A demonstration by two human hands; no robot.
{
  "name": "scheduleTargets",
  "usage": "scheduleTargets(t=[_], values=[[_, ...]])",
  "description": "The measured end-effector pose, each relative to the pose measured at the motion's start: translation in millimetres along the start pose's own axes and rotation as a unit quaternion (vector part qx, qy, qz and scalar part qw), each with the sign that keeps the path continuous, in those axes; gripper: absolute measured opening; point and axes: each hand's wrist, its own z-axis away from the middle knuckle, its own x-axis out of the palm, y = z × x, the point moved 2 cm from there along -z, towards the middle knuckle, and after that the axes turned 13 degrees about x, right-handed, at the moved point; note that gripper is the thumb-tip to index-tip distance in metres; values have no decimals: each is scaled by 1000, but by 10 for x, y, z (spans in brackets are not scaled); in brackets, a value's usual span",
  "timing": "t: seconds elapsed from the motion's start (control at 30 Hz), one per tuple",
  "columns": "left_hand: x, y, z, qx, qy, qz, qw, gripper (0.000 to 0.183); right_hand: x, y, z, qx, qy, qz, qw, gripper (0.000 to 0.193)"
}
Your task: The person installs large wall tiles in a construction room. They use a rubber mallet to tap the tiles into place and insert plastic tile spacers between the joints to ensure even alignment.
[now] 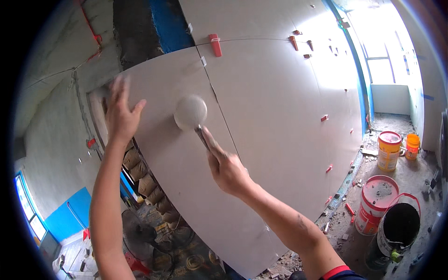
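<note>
My right hand (228,169) grips the short handle of a white-headed rubber mallet (192,112). The mallet's round head is in front of a large pale wall tile (172,161), close to its surface or touching it; I cannot tell which. At the upper left edge of that tile, my left hand (122,114) is raised with its fingers apart and slightly blurred, holding nothing. Whether its fingertips rest on the tile is unclear. A red levelling wedge (215,45) sits in a white clip (203,61) joint area above, near the seam with the neighbouring tile (284,121).
More red wedges (325,118) dot the tile seams at right. A yellow bucket (388,151), a red-and-white bucket (373,205) and a dark bucket (396,228) stand on the debris-strewn floor. A fan (136,233) and stacked brown packages (147,185) are at lower left.
</note>
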Motion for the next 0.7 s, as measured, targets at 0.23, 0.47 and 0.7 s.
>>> scheduleTargets(t=[0.23, 0.47, 0.7], values=[[187, -612, 603, -406, -122, 628, 652, 52, -130, -28, 391, 96, -94, 11, 991, 55], [266, -606, 753, -387, -93, 668, 629, 57, -209, 28, 272, 139, -113, -30, 983, 52], [371, -573, 846, -418, -61, 690, 588, 44, -154, 5, 278, 76, -109, -17, 991, 54]])
